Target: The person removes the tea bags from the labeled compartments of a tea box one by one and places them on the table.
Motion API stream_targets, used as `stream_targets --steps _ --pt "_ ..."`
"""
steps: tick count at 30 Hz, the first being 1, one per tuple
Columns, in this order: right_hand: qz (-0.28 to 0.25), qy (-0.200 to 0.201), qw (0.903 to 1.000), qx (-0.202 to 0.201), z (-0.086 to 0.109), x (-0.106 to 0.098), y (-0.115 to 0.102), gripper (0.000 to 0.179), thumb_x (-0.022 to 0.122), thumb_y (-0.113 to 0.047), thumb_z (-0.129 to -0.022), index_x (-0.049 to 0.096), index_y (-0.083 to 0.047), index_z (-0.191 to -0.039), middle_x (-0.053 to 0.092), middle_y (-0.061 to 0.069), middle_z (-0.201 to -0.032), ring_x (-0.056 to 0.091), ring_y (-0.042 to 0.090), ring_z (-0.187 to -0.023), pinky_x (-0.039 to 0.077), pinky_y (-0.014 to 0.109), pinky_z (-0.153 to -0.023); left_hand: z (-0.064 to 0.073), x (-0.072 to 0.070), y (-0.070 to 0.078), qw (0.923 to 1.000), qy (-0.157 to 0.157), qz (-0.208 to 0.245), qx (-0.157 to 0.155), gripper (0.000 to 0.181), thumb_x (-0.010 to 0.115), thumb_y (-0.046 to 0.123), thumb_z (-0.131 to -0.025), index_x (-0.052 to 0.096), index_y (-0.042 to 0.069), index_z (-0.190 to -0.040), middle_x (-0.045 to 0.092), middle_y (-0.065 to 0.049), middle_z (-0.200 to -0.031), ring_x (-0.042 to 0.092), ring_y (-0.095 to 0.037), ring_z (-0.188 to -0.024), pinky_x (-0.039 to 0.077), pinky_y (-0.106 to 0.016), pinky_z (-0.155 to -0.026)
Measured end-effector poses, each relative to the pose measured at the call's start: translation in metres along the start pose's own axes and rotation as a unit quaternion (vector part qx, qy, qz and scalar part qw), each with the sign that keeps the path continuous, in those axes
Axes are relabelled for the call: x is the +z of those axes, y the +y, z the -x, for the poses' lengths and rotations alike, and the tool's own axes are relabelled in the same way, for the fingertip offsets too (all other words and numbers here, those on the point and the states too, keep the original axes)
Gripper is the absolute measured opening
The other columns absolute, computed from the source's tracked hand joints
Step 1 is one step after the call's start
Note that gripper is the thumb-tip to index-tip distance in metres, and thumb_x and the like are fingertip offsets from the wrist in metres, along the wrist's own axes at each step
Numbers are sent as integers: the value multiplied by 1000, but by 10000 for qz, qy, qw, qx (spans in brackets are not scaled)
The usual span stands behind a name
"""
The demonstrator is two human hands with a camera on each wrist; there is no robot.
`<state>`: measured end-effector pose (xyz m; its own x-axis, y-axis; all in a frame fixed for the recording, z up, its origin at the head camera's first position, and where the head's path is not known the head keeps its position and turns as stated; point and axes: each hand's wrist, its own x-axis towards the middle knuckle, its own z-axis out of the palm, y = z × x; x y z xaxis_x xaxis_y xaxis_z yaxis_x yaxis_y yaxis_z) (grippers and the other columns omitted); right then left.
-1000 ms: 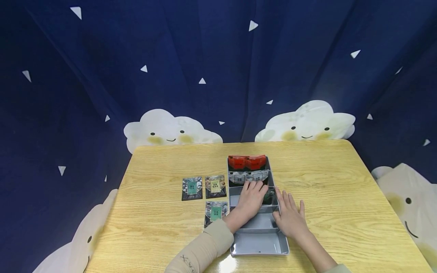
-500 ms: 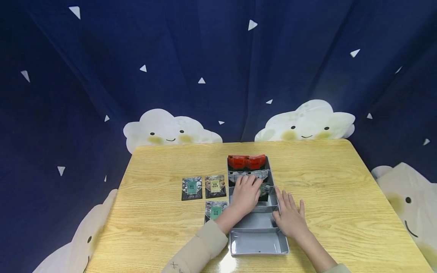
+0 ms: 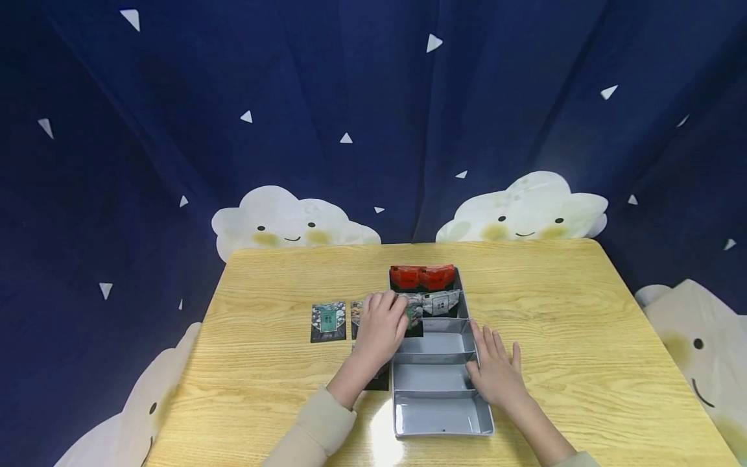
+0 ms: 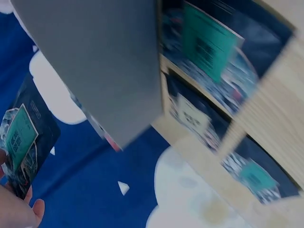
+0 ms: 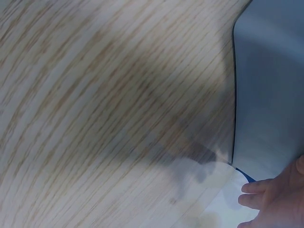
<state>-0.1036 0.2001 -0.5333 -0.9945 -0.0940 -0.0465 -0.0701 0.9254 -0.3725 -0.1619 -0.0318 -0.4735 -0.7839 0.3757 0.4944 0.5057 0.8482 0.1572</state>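
My left hand (image 3: 380,329) pinches a dark sachet with a green label (image 3: 414,323), held over the left wall of the grey divided tray (image 3: 443,415). In the left wrist view the sachet (image 4: 43,128) hangs from the fingertips, label showing. My right hand (image 3: 497,373) lies with straight fingers along the tray's right wall. Three flat sachets are on the table left of the tray: one with a green label (image 3: 328,322), one with a cream label (image 4: 192,116) and another green-labelled one (image 4: 209,42). The left hand and forearm partly cover the last two in the head view.
Red sachets (image 3: 421,279) stand in the tray's far compartment, with silver-grey sachets (image 3: 441,303) in the one in front. Thin dividers separate the compartments. The wooden table (image 3: 560,292) extends on both sides, backed by a dark blue curtain (image 3: 373,97).
My left hand has lifted the green-labelled sachet out of the third compartment and moved left with it to the tray's left wall. My right hand stays in place.
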Motion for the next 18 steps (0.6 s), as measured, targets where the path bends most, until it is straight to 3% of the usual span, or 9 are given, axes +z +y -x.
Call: stream_targets --steps 5,9,18 --pt "4 -36 10000 26 -1 1 1 72 46 -21 -87 7 -13 -148 19 28 -145 16 46 -132 -2 65 -101 15 -11 -22 9997 224 37 -107 16 44 18 -90 59 15 -95 50 0 -89 45 -19 -84 36 -40 -86" --pt "-4 -55 10000 27 -1 0 1 73 46 -21 -87 6 -14 -148 19 28 -145 15 46 -133 -3 65 -101 29 -18 -39 9996 221 -47 -193 15 44 17 -88 58 15 -91 50 0 -88 45 -20 -82 36 -42 -86" --pt "-2 -78 10000 26 -2 1 1 74 46 -21 -87 5 -15 -148 18 28 -146 15 46 -133 -3 65 -101 64 -19 -78 9980 -193 -205 -571 14 47 17 -88 59 13 -93 48 -3 -88 44 -23 -85 33 -46 -90"
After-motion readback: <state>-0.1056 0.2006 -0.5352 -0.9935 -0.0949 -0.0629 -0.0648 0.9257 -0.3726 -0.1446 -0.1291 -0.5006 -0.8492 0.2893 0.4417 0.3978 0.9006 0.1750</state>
